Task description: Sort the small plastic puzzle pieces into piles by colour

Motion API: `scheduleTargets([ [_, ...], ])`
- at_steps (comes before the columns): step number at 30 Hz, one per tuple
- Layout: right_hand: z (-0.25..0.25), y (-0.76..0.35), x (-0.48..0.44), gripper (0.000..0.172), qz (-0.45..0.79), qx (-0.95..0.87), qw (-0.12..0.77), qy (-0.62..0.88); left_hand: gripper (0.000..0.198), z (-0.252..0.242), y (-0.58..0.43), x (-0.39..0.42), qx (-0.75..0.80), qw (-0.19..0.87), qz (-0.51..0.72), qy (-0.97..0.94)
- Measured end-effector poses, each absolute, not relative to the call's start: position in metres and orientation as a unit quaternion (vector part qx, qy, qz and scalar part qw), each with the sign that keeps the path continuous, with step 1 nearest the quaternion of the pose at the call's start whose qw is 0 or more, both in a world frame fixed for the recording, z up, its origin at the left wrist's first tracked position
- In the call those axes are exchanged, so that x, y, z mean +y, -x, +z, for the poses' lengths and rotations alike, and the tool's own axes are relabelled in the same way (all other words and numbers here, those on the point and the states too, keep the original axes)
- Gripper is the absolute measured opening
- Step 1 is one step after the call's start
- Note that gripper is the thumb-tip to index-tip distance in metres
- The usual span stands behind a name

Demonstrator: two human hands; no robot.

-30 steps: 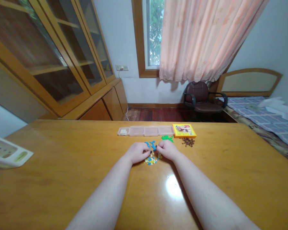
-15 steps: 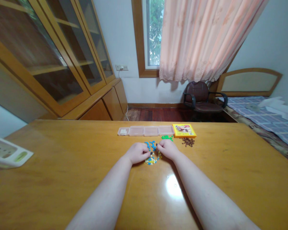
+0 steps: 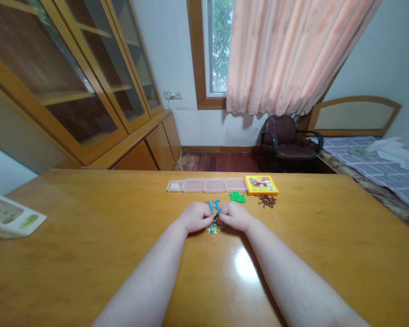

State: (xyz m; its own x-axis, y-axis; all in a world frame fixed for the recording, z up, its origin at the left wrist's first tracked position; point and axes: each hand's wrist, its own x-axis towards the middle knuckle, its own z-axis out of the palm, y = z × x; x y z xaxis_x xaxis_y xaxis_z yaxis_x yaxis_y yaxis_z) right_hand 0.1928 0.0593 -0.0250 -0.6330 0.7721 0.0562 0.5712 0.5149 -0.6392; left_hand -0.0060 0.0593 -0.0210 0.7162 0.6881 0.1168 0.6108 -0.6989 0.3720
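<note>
My left hand (image 3: 196,217) and my right hand (image 3: 236,215) meet at the middle of the table, fingertips almost touching. Both are closed in a pinch; whatever lies between the fingers is too small to make out. Just below the fingertips is a mixed pile of small yellow, white and blue pieces (image 3: 214,229), partly covered by the hands. Loose blue pieces (image 3: 211,205) lie between and beyond the hands. A heap of green pieces (image 3: 237,197) sits past my right hand, with brown pieces (image 3: 267,201) farther right.
Behind the piles runs a row of clear plastic trays (image 3: 204,185), with a yellow box (image 3: 261,185) at its right end. A white plastic object (image 3: 15,215) stands at the table's left edge. Beyond the wooden table (image 3: 105,254) are a chair (image 3: 286,138) and a glass-door cabinet (image 3: 88,91).
My right hand has moved left and slightly down, bringing its fingertips up to the left hand's. More of the green heap now shows. The left hand has stayed in place.
</note>
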Motion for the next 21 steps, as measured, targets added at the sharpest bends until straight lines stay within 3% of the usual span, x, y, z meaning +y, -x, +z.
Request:
scheduleTargets([
  [11,-0.0288,-0.1927,0.0629,0.031,0.212,-0.84,0.198,0.459,0.035,-0.0178,0.0067,0.06,0.391,0.154,0.141,-0.896],
  [21,-0.0287,-0.1918,0.0632,0.032,0.224,-0.827,0.192,0.479,0.034,-0.0187,0.0071,0.0603,0.452,0.113,0.135,-0.874],
])
